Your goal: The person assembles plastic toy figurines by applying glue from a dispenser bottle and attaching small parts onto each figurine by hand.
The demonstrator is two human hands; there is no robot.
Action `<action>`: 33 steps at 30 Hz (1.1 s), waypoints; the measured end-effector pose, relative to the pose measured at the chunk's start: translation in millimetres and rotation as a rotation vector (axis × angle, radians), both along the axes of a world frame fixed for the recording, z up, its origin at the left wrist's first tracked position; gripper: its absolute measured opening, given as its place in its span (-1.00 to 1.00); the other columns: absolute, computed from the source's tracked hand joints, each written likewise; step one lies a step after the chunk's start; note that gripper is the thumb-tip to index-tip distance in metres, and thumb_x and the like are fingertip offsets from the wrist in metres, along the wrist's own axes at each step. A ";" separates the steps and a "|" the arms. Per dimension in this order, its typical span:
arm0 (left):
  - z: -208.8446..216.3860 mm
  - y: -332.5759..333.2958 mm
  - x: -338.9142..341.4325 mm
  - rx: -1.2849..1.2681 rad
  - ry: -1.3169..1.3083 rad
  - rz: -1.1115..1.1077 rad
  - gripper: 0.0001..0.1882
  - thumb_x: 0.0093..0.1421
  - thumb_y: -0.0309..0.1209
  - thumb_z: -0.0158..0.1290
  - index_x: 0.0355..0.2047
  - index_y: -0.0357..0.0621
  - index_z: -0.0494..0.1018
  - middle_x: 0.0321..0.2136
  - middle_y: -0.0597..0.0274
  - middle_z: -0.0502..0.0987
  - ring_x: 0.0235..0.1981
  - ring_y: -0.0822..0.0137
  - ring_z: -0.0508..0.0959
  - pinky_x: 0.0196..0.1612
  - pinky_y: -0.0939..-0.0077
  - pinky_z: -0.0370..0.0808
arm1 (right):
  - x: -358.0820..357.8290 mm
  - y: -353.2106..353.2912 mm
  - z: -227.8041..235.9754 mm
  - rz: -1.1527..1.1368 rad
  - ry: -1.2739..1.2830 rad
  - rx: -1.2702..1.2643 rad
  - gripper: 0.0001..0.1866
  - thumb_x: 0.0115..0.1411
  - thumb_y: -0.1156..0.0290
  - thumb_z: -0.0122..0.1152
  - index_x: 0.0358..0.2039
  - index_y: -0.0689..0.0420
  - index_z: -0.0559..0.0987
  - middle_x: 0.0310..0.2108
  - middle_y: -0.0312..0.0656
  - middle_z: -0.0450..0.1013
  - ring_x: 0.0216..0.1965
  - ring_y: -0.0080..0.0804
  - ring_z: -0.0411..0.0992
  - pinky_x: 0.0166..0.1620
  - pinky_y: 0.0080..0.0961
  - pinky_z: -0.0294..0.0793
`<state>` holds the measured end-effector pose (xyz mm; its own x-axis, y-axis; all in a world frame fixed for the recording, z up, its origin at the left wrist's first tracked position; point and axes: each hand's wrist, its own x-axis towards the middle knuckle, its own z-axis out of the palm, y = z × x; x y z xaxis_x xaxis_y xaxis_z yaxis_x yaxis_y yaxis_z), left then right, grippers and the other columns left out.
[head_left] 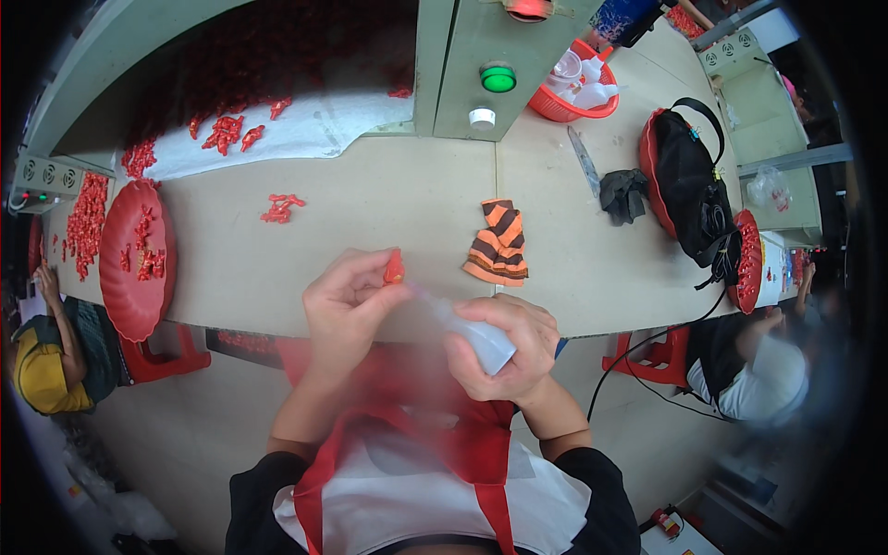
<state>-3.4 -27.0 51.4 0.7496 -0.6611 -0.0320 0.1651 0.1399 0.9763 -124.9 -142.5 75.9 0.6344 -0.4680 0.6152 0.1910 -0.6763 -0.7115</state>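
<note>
Between the fingertips of my left hand (pixel 344 294), a small red plastic piece (pixel 395 268) is pinched upright over the front of the table. My right hand (pixel 520 340) wraps round a whitish squeeze bottle (pixel 485 344). Its thin nozzle points left at the red piece; blur hides whether the two touch. Beyond my left hand, a few red figure-like pieces (pixel 281 208) lie together on the tabletop. An orange and brown striped cloth (pixel 498 245) lies crumpled beyond my right hand.
At left stands a red scalloped tray (pixel 114 277) with red pieces. A machine housing (pixel 462 92) rises at the back, beside a red basket (pixel 572 109) of white bottles. A metal blade (pixel 584 162), black cloth (pixel 622 195) and black bag (pixel 686 176) lie right. People sit on both sides.
</note>
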 end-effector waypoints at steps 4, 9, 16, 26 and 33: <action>0.1 4.2 -0.4 0.015 0.027 0.008 -0.73 -0.03 -0.76 0.08 -0.25 -0.46 0.43 -0.35 0.16 0.45 -0.36 0.40 0.54 -0.31 0.63 0.52 | 1.6 3.2 0.1 0.009 0.006 0.019 -0.70 -0.25 0.53 0.33 -0.41 0.19 0.52 -0.58 -0.22 0.46 -0.67 -0.37 0.39 -0.59 -0.60 0.34; 2.0 3.0 -1.2 0.024 0.029 0.004 -0.73 -0.03 -0.76 0.07 -0.25 -0.46 0.44 -0.36 0.16 0.44 -0.37 0.39 0.54 -0.31 0.62 0.52 | -0.2 1.5 1.1 0.005 -0.006 0.012 -0.70 -0.24 0.52 0.33 -0.40 0.18 0.51 -0.61 -0.22 0.44 -0.69 -0.38 0.37 -0.61 -0.60 0.32; -0.7 4.2 0.6 0.024 0.024 0.010 -0.72 -0.03 -0.75 0.08 -0.25 -0.45 0.43 -0.36 0.16 0.44 -0.37 0.40 0.54 -0.32 0.63 0.52 | 1.7 2.3 2.6 0.018 0.016 0.004 -0.70 -0.23 0.51 0.33 -0.39 0.18 0.50 -0.62 -0.22 0.44 -0.70 -0.39 0.36 -0.62 -0.60 0.31; -4.8 17.3 8.4 0.033 0.101 0.001 -0.72 -0.01 -0.71 0.09 -0.22 -0.42 0.43 -0.41 0.20 0.50 -0.40 0.48 0.53 -0.34 0.67 0.48 | 5.9 6.7 1.8 0.000 0.081 0.076 -0.70 -0.20 0.55 0.18 -0.36 0.34 0.50 -0.57 -0.15 0.48 -0.61 -0.48 0.44 -0.48 -0.62 0.43; -23.2 68.7 39.8 0.022 0.147 0.152 -0.66 0.02 -0.67 0.07 -0.14 -0.39 0.40 -0.35 0.14 0.54 -0.43 0.42 0.55 -0.33 0.65 0.49 | 79.5 6.8 -14.8 0.374 0.361 1.157 -0.78 0.00 0.60 0.13 -0.28 0.26 0.41 -0.42 -0.23 0.42 -0.40 -0.50 0.43 -0.37 -0.58 0.41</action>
<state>36.4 41.7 28.3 0.8271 -0.5384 -0.1615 0.2843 0.1529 0.9465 -45.4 -135.7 61.1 0.8894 -0.3711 -0.2670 -0.0924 0.4262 -0.8999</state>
